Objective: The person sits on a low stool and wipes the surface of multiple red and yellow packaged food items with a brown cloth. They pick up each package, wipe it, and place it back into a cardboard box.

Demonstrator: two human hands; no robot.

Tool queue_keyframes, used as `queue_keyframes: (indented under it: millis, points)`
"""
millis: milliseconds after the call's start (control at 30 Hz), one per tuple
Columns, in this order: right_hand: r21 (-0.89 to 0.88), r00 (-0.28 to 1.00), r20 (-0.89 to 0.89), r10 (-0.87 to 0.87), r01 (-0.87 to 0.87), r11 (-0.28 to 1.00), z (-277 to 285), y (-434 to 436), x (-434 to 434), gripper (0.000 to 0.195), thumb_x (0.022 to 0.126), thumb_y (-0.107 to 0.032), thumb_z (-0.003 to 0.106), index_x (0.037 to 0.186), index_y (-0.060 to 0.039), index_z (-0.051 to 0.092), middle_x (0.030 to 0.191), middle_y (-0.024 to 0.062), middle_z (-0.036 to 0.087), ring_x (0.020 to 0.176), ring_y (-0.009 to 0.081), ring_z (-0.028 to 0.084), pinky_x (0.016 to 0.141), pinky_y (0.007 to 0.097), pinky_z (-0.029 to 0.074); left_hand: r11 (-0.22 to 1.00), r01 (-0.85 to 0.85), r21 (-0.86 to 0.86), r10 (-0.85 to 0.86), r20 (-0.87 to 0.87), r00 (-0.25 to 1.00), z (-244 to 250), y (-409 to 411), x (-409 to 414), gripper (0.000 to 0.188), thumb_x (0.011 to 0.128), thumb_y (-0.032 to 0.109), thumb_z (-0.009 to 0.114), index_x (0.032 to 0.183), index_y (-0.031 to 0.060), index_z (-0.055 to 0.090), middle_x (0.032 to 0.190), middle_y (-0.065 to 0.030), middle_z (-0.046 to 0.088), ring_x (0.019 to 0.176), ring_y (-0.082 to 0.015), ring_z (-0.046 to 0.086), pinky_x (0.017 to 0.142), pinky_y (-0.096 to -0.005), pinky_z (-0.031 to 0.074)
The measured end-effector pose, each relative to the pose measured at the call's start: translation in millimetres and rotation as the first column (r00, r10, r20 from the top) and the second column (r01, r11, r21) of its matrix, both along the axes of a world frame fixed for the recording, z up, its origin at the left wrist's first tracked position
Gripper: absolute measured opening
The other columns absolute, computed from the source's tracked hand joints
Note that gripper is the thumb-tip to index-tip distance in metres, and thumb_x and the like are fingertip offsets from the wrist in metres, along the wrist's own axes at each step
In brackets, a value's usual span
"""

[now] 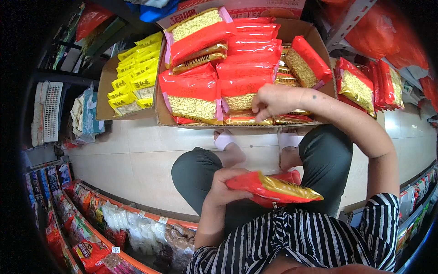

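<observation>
My left hand [226, 187] grips red-and-gold packets of dried noodles [273, 186] above my lap, at least two stacked together. Over the front of a large cardboard box [333, 97], my right hand [273, 102] is bent down with its fingertips at the lower edge of a red noodle packet [239, 101]. Whether those fingers pinch the packet cannot be made out. Red packets with clear windows fill much of the box, some flat and others on edge. One packet [202, 37] lies tilted on top at the back left, another [306, 63] leans at the right.
A smaller cardboard box [104, 99] of yellow packets [137, 78] stands at the left. More red packets [356, 84] sit right of the large box, beside a white metal upright [352, 20]. Shelves with bagged goods [137, 226] curve behind me at lower left. Tiled floor [147, 154] shows between.
</observation>
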State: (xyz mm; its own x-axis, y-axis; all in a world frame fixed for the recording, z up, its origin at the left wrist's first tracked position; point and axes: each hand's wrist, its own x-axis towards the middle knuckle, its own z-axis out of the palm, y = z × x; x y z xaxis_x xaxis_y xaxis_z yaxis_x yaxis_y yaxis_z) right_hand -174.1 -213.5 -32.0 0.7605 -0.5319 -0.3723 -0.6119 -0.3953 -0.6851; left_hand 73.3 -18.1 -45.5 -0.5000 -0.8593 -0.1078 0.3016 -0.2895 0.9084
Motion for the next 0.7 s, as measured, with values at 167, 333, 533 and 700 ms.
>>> queue_keyframes:
  millis: [167, 333, 533, 700]
  points:
    - [-0.162, 0.944, -0.303, 0.133, -0.188, 0.969, -25, 18, 16, 0.022, 0.078, -0.023, 0.067, 0.089, -0.0037, 0.068, 0.080, 0.0198, 0.067, 0.081, 0.0380, 0.066, 0.072, 0.0463, 0.053, 0.987, 0.097, -0.129, -0.084, 0.104, 0.991, 6, -16, -11, 0.037, 0.070, 0.013, 0.084, 0.098, -0.0060, 0.068, 0.098, -0.0237, 0.070, 0.092, -0.0322, 0.070, 0.083, -0.0390, 0.055]
    - [-0.171, 0.939, -0.318, 0.131, -0.193, 0.966, -28, 19, 17, 0.019, 0.077, -0.017, 0.060, 0.085, -0.0006, 0.066, 0.076, 0.0193, 0.067, 0.075, 0.0377, 0.066, 0.068, 0.0469, 0.053, 0.969, 0.225, -0.102, -0.213, 0.114, 0.970, 13, -28, -18, 0.030, 0.074, 0.006, 0.077, 0.101, -0.0037, 0.069, 0.100, -0.0197, 0.070, 0.098, -0.0318, 0.069, 0.086, -0.0377, 0.054]
    - [-0.243, 0.972, -0.220, 0.083, -0.137, 0.960, -43, 25, 18, 0.018, 0.078, -0.017, 0.058, 0.084, -0.0008, 0.063, 0.072, 0.0188, 0.065, 0.072, 0.0371, 0.066, 0.064, 0.0475, 0.052, 0.954, 0.287, -0.084, -0.284, 0.043, 0.958, 10, -37, -22, 0.031, 0.076, 0.002, 0.074, 0.106, -0.0013, 0.068, 0.107, -0.0172, 0.069, 0.102, -0.0304, 0.068, 0.089, -0.0372, 0.053]
    - [-0.202, 0.973, -0.227, 0.050, -0.097, 0.975, -26, 20, 13, 0.015, 0.079, -0.018, 0.059, 0.085, -0.0039, 0.063, 0.069, 0.0172, 0.062, 0.070, 0.0366, 0.065, 0.062, 0.0472, 0.051, 0.948, 0.287, -0.138, -0.283, 0.046, 0.958, 9, -41, -23, 0.025, 0.076, 0.002, 0.072, 0.101, -0.0036, 0.070, 0.103, -0.0218, 0.069, 0.095, -0.0346, 0.069, 0.084, -0.0397, 0.057]
